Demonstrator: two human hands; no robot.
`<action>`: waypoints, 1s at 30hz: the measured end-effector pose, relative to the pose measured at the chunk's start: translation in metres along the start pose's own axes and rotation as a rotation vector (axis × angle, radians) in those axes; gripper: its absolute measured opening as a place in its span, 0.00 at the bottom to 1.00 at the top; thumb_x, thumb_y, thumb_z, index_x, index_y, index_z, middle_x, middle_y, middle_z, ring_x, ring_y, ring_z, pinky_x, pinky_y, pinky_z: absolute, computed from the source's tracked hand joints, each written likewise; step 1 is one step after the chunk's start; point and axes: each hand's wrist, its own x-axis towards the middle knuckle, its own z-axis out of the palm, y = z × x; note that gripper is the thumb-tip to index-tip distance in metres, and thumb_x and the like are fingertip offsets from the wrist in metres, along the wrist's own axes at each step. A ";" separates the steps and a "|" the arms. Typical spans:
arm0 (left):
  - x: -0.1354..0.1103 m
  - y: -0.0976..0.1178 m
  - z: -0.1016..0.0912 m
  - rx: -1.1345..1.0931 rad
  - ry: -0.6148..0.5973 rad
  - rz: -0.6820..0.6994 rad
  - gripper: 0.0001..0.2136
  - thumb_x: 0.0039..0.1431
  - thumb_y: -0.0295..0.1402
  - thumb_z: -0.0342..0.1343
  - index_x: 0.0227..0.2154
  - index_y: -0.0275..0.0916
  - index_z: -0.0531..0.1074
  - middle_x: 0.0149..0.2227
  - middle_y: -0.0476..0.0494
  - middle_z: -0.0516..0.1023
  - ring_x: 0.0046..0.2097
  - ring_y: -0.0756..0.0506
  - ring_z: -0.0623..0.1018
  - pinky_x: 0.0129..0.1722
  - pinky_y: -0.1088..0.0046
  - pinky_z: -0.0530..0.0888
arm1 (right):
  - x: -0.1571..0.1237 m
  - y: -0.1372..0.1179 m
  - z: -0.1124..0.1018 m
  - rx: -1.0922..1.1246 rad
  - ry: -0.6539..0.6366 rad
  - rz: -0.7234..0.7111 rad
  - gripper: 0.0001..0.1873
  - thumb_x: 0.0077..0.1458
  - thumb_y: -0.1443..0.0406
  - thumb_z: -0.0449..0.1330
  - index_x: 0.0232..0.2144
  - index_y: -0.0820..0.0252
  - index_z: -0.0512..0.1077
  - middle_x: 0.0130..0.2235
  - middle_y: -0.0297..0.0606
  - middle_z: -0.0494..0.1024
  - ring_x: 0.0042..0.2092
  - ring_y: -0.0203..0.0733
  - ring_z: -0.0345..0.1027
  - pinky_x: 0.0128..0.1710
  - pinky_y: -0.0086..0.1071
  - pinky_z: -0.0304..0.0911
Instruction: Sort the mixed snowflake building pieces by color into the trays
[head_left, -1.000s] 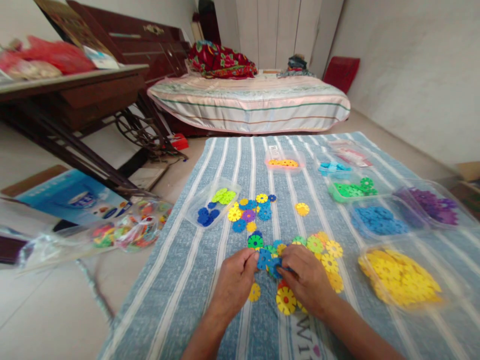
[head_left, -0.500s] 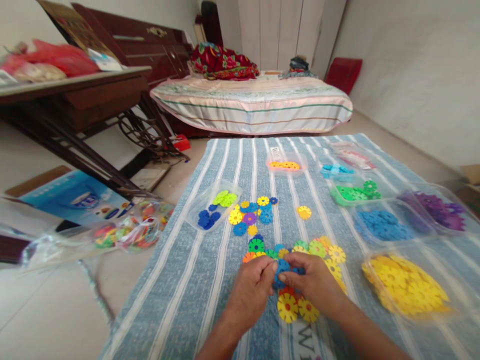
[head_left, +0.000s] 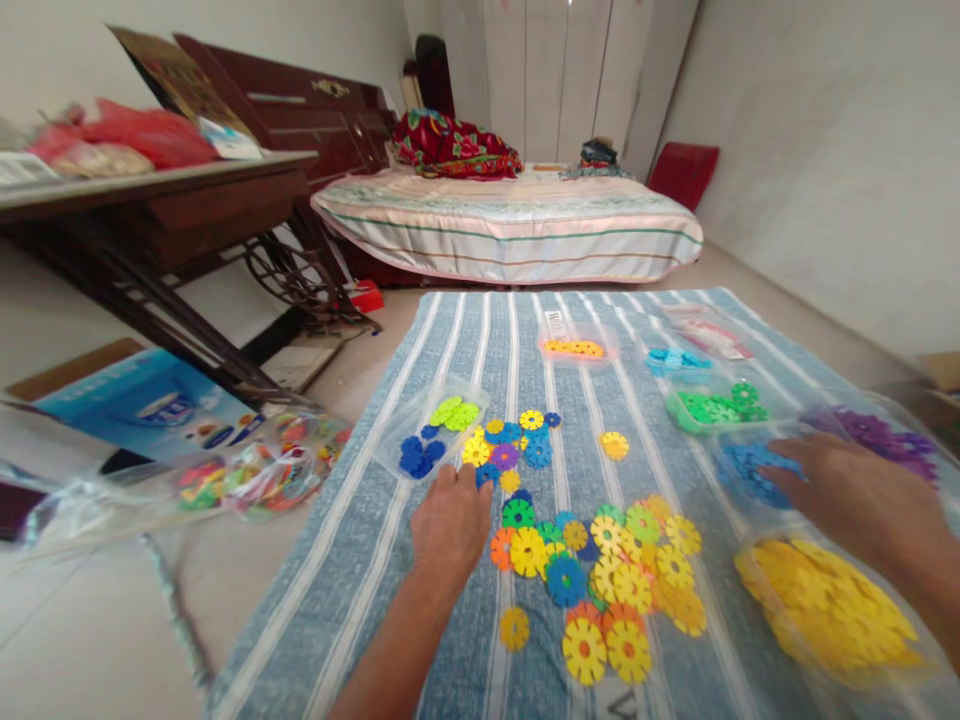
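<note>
My left hand (head_left: 452,522) is low over the striped cloth, back up, its partly bent fingers loosely apart. Its fingertips are beside a blue notched disc (head_left: 486,474) at the edge of a flat cluster of joined discs with a purple disc (head_left: 504,457). Over a clear tub of blue discs (head_left: 750,470) reaches my right hand (head_left: 847,480), blurred, thumb and fingers apart around the pieces. Between the hands lies a larger joined figure of yellow, green, orange and blue discs (head_left: 631,585). Left of it is a loose yellow disc (head_left: 514,628).
Tubs hold yellow discs (head_left: 832,610), purple discs (head_left: 870,440), green discs (head_left: 720,408) and orange discs (head_left: 574,348). Light-blue discs (head_left: 677,360) sit behind. A left tub (head_left: 390,440) carries lime and dark-blue discs. One yellow disc (head_left: 614,445) lies alone. A bed (head_left: 510,230) stands beyond.
Both hands have left the larger figure, where they were together at a blue disc. The left moved left and forward; the right moved right to the blue tub. The view shifted slightly.
</note>
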 end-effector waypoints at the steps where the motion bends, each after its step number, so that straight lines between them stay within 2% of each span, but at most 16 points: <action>1: 0.003 0.001 0.002 0.010 -0.008 0.001 0.16 0.61 0.38 0.42 0.43 0.35 0.68 0.41 0.36 0.71 0.44 0.40 0.74 0.38 0.67 0.70 | -0.001 -0.014 0.000 0.012 0.015 -0.028 0.13 0.54 0.59 0.53 0.37 0.55 0.75 0.41 0.46 0.77 0.37 0.48 0.71 0.31 0.37 0.61; 3: 0.006 0.002 0.004 0.006 -0.013 0.001 0.15 0.60 0.39 0.43 0.42 0.36 0.68 0.41 0.37 0.71 0.43 0.40 0.74 0.37 0.67 0.70 | -0.003 -0.056 -0.001 0.104 0.017 -0.100 0.15 0.57 0.59 0.50 0.39 0.55 0.74 0.43 0.44 0.76 0.40 0.47 0.71 0.34 0.36 0.62; 8: 0.006 -0.001 0.003 -0.023 -0.033 0.011 0.12 0.59 0.37 0.45 0.39 0.36 0.69 0.42 0.38 0.70 0.43 0.42 0.74 0.36 0.69 0.69 | 0.011 -0.179 -0.001 0.328 -0.198 -0.447 0.12 0.56 0.61 0.52 0.40 0.56 0.72 0.41 0.39 0.75 0.43 0.43 0.69 0.39 0.33 0.62; 10: 0.004 -0.005 0.002 -0.038 -0.038 0.021 0.11 0.59 0.35 0.45 0.39 0.37 0.69 0.42 0.39 0.71 0.42 0.44 0.74 0.36 0.71 0.69 | 0.023 -0.208 0.003 0.319 -0.214 -0.480 0.13 0.54 0.61 0.55 0.40 0.59 0.70 0.42 0.41 0.74 0.44 0.45 0.67 0.40 0.34 0.62; 13: 0.002 -0.010 0.002 -0.092 -0.039 0.044 0.09 0.59 0.33 0.46 0.38 0.38 0.68 0.42 0.42 0.71 0.40 0.46 0.74 0.36 0.73 0.67 | 0.036 -0.229 0.013 0.258 -0.185 -0.474 0.13 0.52 0.61 0.57 0.39 0.62 0.70 0.43 0.45 0.72 0.46 0.48 0.65 0.42 0.35 0.61; 18: 0.003 -0.011 0.007 -0.198 -0.044 0.018 0.10 0.58 0.35 0.47 0.41 0.39 0.67 0.42 0.42 0.71 0.42 0.45 0.74 0.36 0.72 0.66 | 0.040 -0.227 0.026 0.210 -0.147 -0.545 0.10 0.55 0.66 0.53 0.37 0.63 0.71 0.42 0.47 0.72 0.46 0.47 0.64 0.42 0.35 0.59; 23: 0.006 -0.011 0.011 -0.245 -0.029 0.037 0.08 0.55 0.34 0.51 0.37 0.39 0.67 0.41 0.42 0.71 0.41 0.45 0.73 0.37 0.72 0.65 | 0.035 -0.200 0.026 0.267 -0.120 -0.510 0.14 0.59 0.69 0.45 0.36 0.60 0.71 0.36 0.41 0.74 0.38 0.39 0.67 0.36 0.28 0.59; 26: 0.008 -0.014 0.015 -0.331 -0.016 0.036 0.05 0.52 0.32 0.53 0.32 0.39 0.65 0.35 0.46 0.72 0.37 0.48 0.73 0.35 0.74 0.64 | 0.025 -0.161 0.021 0.270 -0.018 -0.451 0.16 0.60 0.67 0.44 0.37 0.59 0.72 0.34 0.39 0.74 0.35 0.38 0.68 0.34 0.28 0.59; 30: 0.009 -0.017 0.020 -0.524 -0.041 0.002 0.03 0.51 0.29 0.53 0.27 0.41 0.63 0.24 0.54 0.69 0.29 0.51 0.71 0.30 0.77 0.62 | 0.008 -0.077 0.015 0.144 0.165 -0.255 0.17 0.58 0.63 0.45 0.40 0.55 0.72 0.36 0.42 0.76 0.33 0.42 0.70 0.30 0.33 0.60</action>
